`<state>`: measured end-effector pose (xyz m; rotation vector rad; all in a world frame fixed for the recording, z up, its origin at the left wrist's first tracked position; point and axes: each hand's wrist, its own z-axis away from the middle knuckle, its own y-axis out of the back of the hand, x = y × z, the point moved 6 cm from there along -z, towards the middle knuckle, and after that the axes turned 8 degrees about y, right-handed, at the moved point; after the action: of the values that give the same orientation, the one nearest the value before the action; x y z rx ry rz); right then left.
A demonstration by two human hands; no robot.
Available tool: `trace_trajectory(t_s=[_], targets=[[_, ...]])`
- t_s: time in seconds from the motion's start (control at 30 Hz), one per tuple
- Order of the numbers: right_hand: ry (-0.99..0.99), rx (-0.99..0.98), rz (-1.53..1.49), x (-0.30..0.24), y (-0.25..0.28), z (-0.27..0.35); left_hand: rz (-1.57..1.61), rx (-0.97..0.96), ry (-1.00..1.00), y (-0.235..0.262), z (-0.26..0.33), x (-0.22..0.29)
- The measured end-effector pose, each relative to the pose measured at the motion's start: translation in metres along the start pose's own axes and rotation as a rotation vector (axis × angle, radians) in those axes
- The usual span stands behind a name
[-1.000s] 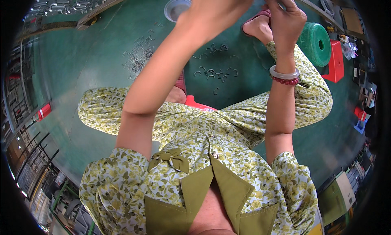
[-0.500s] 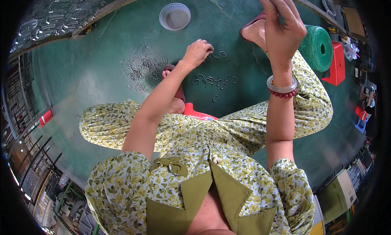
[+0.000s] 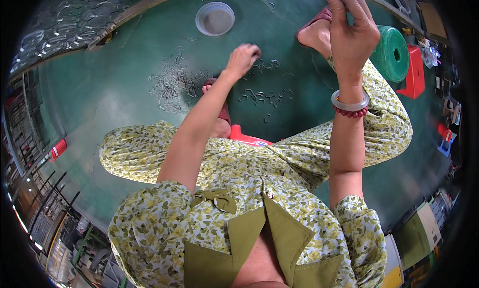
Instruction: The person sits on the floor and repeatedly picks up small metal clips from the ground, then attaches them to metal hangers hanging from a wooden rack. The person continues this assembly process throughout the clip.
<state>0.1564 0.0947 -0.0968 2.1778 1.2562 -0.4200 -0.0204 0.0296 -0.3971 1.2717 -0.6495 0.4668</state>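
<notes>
**Open floor and what crowds it**

Bare green floor (image 3: 115, 88) lies wide open to the person's left, offering free passage. Ahead, a scatter of small metal hooks (image 3: 172, 83) and a second patch of hooks (image 3: 264, 96) cover the floor around the left hand (image 3: 243, 58). A round bowl (image 3: 215, 18) stands beyond, apart from the hooks. A foot in a sandal (image 3: 314, 33) blocks the way on the right. Further right, a green spool (image 3: 391, 53) and a red stool (image 3: 414, 73) stand close together.
</notes>
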Motion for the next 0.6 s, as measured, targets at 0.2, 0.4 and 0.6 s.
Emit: trace_trajectory(t_s=[0.2, 0.4, 0.6], targets=[[-0.001, -0.047, 0.018, 0.007, -0.001, 0.0, -0.207, -0.002, -0.021, -0.047, 0.027, 0.016], [0.135, -0.025, 0.147, 0.02, 0.003, 0.007, -0.215, 0.04, 0.037, -0.052, 0.029, 0.016], [-0.127, -0.08, 0.023, 0.008, -0.001, -0.005, -0.103, 0.067, 0.161, -0.035, 0.027, 0.009]])
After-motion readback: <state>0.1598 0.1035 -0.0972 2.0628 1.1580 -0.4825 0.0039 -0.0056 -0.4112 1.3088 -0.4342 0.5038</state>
